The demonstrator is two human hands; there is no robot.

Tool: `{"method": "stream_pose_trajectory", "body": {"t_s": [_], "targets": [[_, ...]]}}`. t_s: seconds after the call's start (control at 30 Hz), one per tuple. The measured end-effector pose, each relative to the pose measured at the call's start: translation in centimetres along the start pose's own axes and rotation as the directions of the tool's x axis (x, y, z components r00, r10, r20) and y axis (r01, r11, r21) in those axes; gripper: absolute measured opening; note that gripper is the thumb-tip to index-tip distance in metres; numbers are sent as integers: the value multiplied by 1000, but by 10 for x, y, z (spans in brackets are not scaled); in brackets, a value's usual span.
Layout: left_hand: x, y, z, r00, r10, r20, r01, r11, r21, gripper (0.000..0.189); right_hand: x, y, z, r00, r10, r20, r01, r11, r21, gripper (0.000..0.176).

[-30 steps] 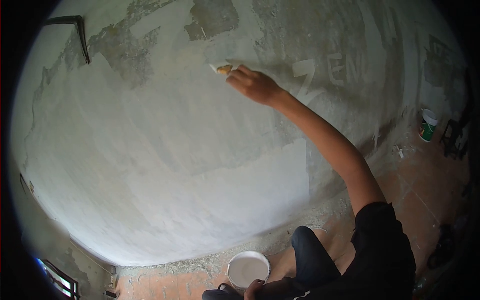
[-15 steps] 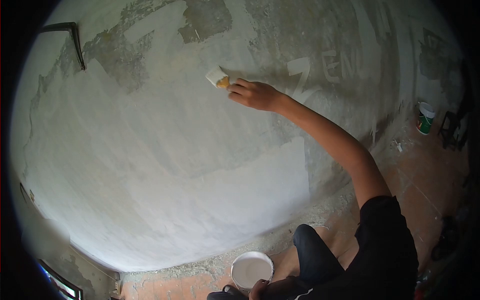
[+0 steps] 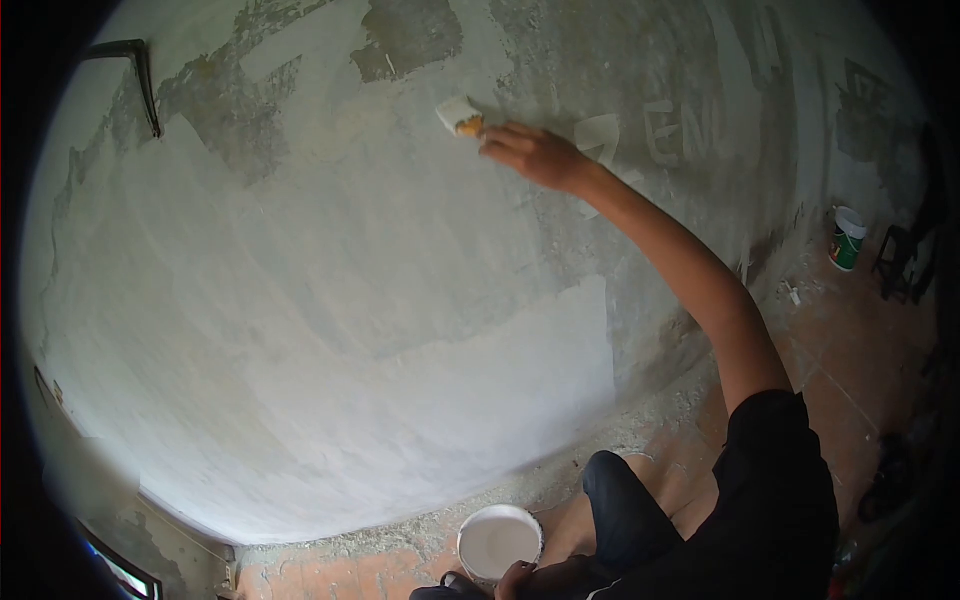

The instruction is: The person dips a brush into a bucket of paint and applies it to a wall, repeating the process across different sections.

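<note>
My right hand [image 3: 533, 156] is closed round the handle of a paintbrush [image 3: 460, 116] with pale, paint-coated bristles and a yellowish base. Its bristles lie against the upper middle of the patchy grey wall [image 3: 330, 250], or very close to it. Low in the view, a round white bucket [image 3: 467, 523] of pale liquid paint stands on the floor by my legs. My left hand [image 3: 515, 578] is closed on the near edge of that bucket, its fingers partly hidden.
A dark metal bracket [image 3: 148, 90] sticks out at the upper left. Painted letters [image 3: 663, 133] mark the wall on the right. Farther right are a green and white pail [image 3: 847, 240] and a dark stool [image 3: 897, 262]. Debris [image 3: 640, 425] lines the wall's foot.
My right hand has moved the paintbrush up and a little to the right along the wall. My left hand stays at the bucket's edge.
</note>
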State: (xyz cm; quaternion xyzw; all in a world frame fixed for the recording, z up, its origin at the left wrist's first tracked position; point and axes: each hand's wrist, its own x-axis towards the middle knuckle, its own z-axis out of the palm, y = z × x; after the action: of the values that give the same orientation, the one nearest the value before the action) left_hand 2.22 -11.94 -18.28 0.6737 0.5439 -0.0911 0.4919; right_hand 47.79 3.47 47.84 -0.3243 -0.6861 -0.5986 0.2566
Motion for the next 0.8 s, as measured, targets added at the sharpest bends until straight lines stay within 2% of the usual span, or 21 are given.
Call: {"method": "stream_pose_trajectory", "body": {"t_s": [0.07,0.13,0.23,0.37,0.43,0.5,0.57,0.67,0.8], "targets": [[2,-4,1,1000,-12,-5,12,1000,-2,46,-17,-21,3,999,-46,8,46,999,21,15],[4,-6,2,1000,-26,-12,26,1000,2,46,-36,-40,-1,988,-131,79,128,991,41,12],[3,-6,2,999,-34,-36,34,999,6,46,-54,-45,-17,982,-104,160,88,991,104,19],[-8,8,-3,1000,-24,-19,24,1000,-5,47,-51,-28,-23,994,-51,100,44,997,70,22],[-14,15,-7,998,-43,42,43,999,2,47,-29,-17,-28,998,-2,58,-1,998,59,22],[-11,13,-8,999,-34,33,33,999,29,47,0,-12,-32,999,50,16,-51,998,47,21],[-9,15,-5,1000,-17,21,16,999,39,47,31,-10,-27,988,-48,-148,38,997,-73,14],[-20,23,-8,1000,-13,9,13,1000,16,46,51,-13,-2,988,-106,-113,95,990,-101,11],[-27,20,-8,999,-47,-13,47,999,-2,47,25,-41,16,978,-206,-21,203,973,-106,8]]}}
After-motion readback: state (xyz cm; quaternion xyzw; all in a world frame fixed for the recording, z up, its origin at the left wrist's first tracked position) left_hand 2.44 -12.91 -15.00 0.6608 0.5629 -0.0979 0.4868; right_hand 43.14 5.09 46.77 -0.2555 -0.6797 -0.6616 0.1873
